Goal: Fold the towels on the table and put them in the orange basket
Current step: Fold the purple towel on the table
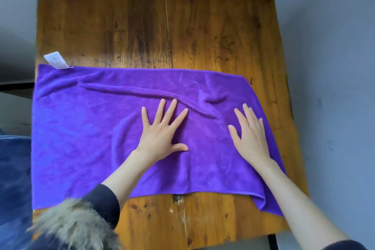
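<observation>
A purple towel lies spread across the wooden table, with a white care label sticking out at its far left corner. A long crease runs across its upper half, and its right near corner is bunched. My left hand presses flat on the middle of the towel, fingers spread. On the towel's right part my right hand lies flat with straight fingers. No orange basket is in view.
The table's far half is bare wood with a seam down the middle. A grey wall stands behind and to the right. Blue fabric shows at the left edge, and a fur-trimmed dark sleeve at the bottom left.
</observation>
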`<move>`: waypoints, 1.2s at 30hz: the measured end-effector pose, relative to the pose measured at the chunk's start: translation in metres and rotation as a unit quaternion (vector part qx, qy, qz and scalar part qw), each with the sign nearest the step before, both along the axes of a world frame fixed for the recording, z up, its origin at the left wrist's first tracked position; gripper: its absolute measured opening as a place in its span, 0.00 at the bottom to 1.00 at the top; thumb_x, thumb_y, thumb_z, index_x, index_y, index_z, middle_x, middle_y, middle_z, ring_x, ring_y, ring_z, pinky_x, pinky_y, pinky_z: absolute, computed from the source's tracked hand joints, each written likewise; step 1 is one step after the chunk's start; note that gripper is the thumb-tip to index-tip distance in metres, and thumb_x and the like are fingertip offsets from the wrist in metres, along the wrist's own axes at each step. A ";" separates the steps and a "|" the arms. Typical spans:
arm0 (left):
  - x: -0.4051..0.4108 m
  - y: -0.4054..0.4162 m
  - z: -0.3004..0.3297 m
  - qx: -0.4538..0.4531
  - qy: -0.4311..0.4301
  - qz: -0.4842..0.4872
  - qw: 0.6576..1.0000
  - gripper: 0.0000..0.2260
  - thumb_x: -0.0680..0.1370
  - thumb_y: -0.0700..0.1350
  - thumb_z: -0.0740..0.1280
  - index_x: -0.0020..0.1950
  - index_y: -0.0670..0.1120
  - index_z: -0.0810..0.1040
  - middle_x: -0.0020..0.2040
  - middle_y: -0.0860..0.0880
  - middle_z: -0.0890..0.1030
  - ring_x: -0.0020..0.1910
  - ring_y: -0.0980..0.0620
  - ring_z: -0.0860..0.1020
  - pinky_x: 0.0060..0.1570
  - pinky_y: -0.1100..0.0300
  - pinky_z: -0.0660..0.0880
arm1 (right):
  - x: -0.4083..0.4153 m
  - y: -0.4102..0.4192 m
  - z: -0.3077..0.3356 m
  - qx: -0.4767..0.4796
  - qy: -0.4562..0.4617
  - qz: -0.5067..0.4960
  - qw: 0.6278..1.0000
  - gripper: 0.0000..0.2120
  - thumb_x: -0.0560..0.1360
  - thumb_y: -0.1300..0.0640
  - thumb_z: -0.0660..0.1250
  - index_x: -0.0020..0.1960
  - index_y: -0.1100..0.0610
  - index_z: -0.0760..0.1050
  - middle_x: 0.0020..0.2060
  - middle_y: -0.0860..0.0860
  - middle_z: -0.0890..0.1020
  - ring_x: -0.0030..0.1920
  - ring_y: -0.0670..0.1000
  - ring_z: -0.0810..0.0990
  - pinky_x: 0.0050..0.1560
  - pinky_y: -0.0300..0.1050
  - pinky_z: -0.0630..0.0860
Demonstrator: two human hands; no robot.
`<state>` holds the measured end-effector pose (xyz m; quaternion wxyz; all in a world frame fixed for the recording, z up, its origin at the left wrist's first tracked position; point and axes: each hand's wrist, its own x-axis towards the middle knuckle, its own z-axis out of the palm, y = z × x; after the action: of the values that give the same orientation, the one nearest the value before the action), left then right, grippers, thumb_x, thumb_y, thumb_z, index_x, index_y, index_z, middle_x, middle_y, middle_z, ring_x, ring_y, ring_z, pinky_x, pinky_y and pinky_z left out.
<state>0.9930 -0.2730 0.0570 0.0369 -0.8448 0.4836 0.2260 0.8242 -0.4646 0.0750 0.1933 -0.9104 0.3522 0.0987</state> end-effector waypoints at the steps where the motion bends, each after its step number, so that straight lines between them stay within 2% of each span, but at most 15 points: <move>1: 0.001 0.000 0.001 0.008 -0.001 0.002 1.000 0.49 0.65 0.73 0.60 0.68 0.60 0.27 0.74 0.52 0.30 0.74 0.43 0.34 0.64 0.28 0.41 | 0.003 -0.011 -0.001 0.005 -0.002 0.005 1.000 0.25 0.79 0.49 0.58 0.74 0.54 0.59 0.76 0.52 0.54 0.76 0.51 0.49 0.74 0.52 0.46; 3: 0.003 0.001 0.005 0.022 0.008 0.010 1.000 0.51 0.64 0.72 0.64 0.69 0.61 0.28 0.75 0.52 0.32 0.74 0.45 0.33 0.65 0.28 0.43 | 0.011 -0.031 0.001 0.019 -0.029 0.001 0.999 0.23 0.79 0.51 0.59 0.73 0.55 0.62 0.76 0.52 0.56 0.76 0.51 0.51 0.74 0.52 0.48; 5: 0.004 -0.001 0.010 0.041 0.018 0.019 0.999 0.51 0.65 0.70 0.65 0.72 0.61 0.31 0.76 0.52 0.34 0.74 0.45 0.33 0.64 0.28 0.43 | 0.013 -0.044 0.008 0.005 -0.093 -0.053 0.994 0.19 0.79 0.54 0.61 0.68 0.57 0.70 0.72 0.54 0.65 0.73 0.54 0.61 0.71 0.55 0.60; 7: 0.000 -0.007 0.017 0.042 0.017 0.039 0.998 0.46 0.68 0.70 0.63 0.75 0.59 0.38 0.77 0.50 0.36 0.75 0.45 0.35 0.64 0.27 0.42 | 0.008 -0.052 0.014 -0.048 -0.128 -0.136 0.981 0.16 0.78 0.55 0.62 0.64 0.58 0.73 0.65 0.55 0.72 0.65 0.56 0.69 0.62 0.55 0.71; 11: -0.013 -0.027 0.027 -0.021 0.007 0.070 0.997 0.37 0.74 0.66 0.57 0.77 0.55 0.45 0.77 0.48 0.39 0.76 0.45 0.37 0.65 0.29 0.42 | -0.017 -0.057 0.014 -0.077 -0.072 -0.219 0.970 0.18 0.76 0.52 0.65 0.63 0.59 0.72 0.59 0.58 0.74 0.60 0.59 0.71 0.58 0.57 0.69; 13: -0.020 -0.038 0.027 -0.041 0.014 0.037 0.998 0.35 0.75 0.63 0.58 0.77 0.56 0.45 0.77 0.49 0.39 0.75 0.45 0.37 0.67 0.31 0.43 | -0.027 -0.057 0.011 -0.050 -0.028 -0.230 0.972 0.19 0.75 0.51 0.66 0.62 0.59 0.71 0.59 0.58 0.74 0.60 0.59 0.72 0.58 0.57 0.70; 15: -0.028 -0.046 0.023 -0.030 0.026 0.002 0.999 0.34 0.76 0.62 0.58 0.76 0.57 0.43 0.77 0.50 0.38 0.75 0.44 0.36 0.68 0.33 0.44 | -0.031 -0.058 0.009 -0.011 -0.039 -0.236 0.971 0.14 0.76 0.55 0.65 0.59 0.60 0.72 0.57 0.58 0.76 0.58 0.58 0.74 0.56 0.54 0.73; 18: -0.038 -0.052 0.014 -0.002 0.040 -0.003 0.999 0.34 0.77 0.61 0.59 0.76 0.58 0.44 0.77 0.50 0.36 0.75 0.44 0.35 0.68 0.33 0.45 | -0.027 -0.048 0.020 0.030 -0.130 -0.197 0.971 0.07 0.75 0.61 0.65 0.52 0.62 0.74 0.50 0.57 0.77 0.51 0.58 0.77 0.49 0.50 0.72; 20: -0.041 -0.051 0.010 -0.025 0.063 0.030 0.997 0.33 0.77 0.58 0.62 0.76 0.58 0.48 0.77 0.52 0.36 0.75 0.45 0.35 0.69 0.35 0.41 | -0.024 -0.029 0.030 0.032 -0.166 -0.120 0.978 0.05 0.73 0.63 0.66 0.49 0.62 0.76 0.47 0.57 0.77 0.48 0.59 0.77 0.47 0.52 0.73; 23: -0.041 -0.044 0.006 -0.051 0.078 0.050 0.994 0.32 0.77 0.56 0.63 0.76 0.58 0.50 0.74 0.57 0.34 0.74 0.49 0.33 0.69 0.37 0.39 | -0.021 0.005 0.037 0.094 -0.135 0.020 0.986 0.07 0.76 0.59 0.64 0.51 0.60 0.77 0.49 0.54 0.78 0.48 0.57 0.78 0.46 0.51 0.74; 25: -0.040 -0.042 0.005 -0.051 0.075 0.044 0.995 0.32 0.77 0.56 0.63 0.76 0.58 0.50 0.73 0.58 0.33 0.72 0.52 0.31 0.69 0.38 0.38 | -0.021 0.014 0.037 0.134 -0.115 0.062 0.982 0.08 0.78 0.57 0.61 0.51 0.59 0.78 0.49 0.53 0.78 0.47 0.56 0.78 0.45 0.50 0.73; 28: -0.040 -0.041 0.003 -0.048 0.078 0.045 0.995 0.33 0.77 0.56 0.63 0.76 0.59 0.49 0.73 0.58 0.33 0.71 0.52 0.30 0.69 0.39 0.36 | -0.019 0.007 0.037 0.142 -0.178 -0.032 0.973 0.08 0.78 0.60 0.60 0.48 0.61 0.77 0.43 0.55 0.80 0.44 0.58 0.78 0.46 0.54 0.73; 30: -0.041 -0.041 0.002 -0.047 0.079 0.048 0.995 0.33 0.76 0.57 0.63 0.76 0.59 0.48 0.73 0.59 0.32 0.71 0.53 0.30 0.69 0.39 0.35 | -0.014 -0.004 0.033 0.126 -0.193 -0.133 0.964 0.07 0.78 0.58 0.60 0.51 0.60 0.76 0.44 0.54 0.80 0.45 0.57 0.78 0.48 0.50 0.73; 33: -0.042 -0.041 0.000 -0.049 0.082 0.053 0.994 0.33 0.76 0.57 0.63 0.76 0.60 0.47 0.72 0.59 0.32 0.71 0.53 0.28 0.68 0.40 0.34 | -0.002 -0.018 0.022 0.174 -0.102 -0.203 0.958 0.15 0.77 0.52 0.62 0.61 0.58 0.73 0.52 0.53 0.78 0.52 0.55 0.77 0.53 0.44 0.69; 36: -0.041 -0.041 -0.001 -0.050 0.084 0.056 0.994 0.34 0.76 0.58 0.63 0.75 0.60 0.47 0.72 0.60 0.32 0.70 0.55 0.27 0.68 0.41 0.33 | 0.005 -0.021 0.015 0.187 -0.068 -0.222 0.954 0.11 0.76 0.52 0.65 0.55 0.57 0.75 0.48 0.52 0.80 0.53 0.55 0.77 0.52 0.45 0.70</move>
<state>0.9518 -0.3137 0.0561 -0.0592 -0.8491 0.4480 0.2735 0.8294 -0.4859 0.0896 0.4006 -0.7613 0.5069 0.0552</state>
